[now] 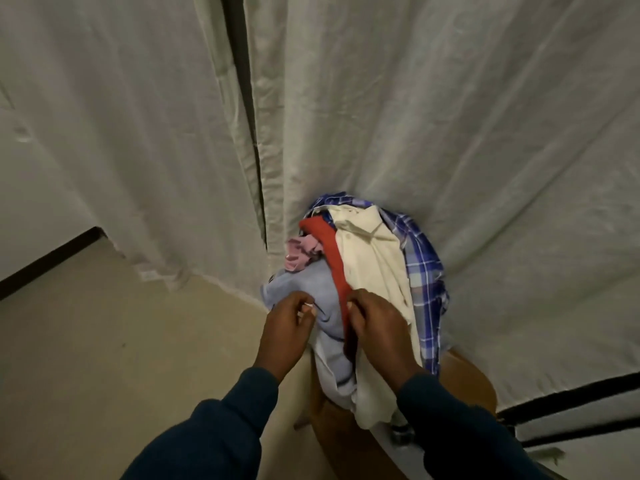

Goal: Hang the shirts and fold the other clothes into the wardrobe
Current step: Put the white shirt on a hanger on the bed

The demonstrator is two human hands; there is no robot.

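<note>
Left hand (287,323), right hand (375,323) pinching clothes pile (367,271).

A heap of clothes sits bundled on a brown wooden seat (464,379), pressed against the pale fabric wardrobe cover (433,116). A cream collared shirt (374,265) drapes over the top, a blue-and-white plaid shirt (424,271) wraps the right side, a red garment (334,258) runs down the middle, a crumpled pink piece (301,252) pokes out left, and a light blue garment (318,289) spills down the front.
</note>
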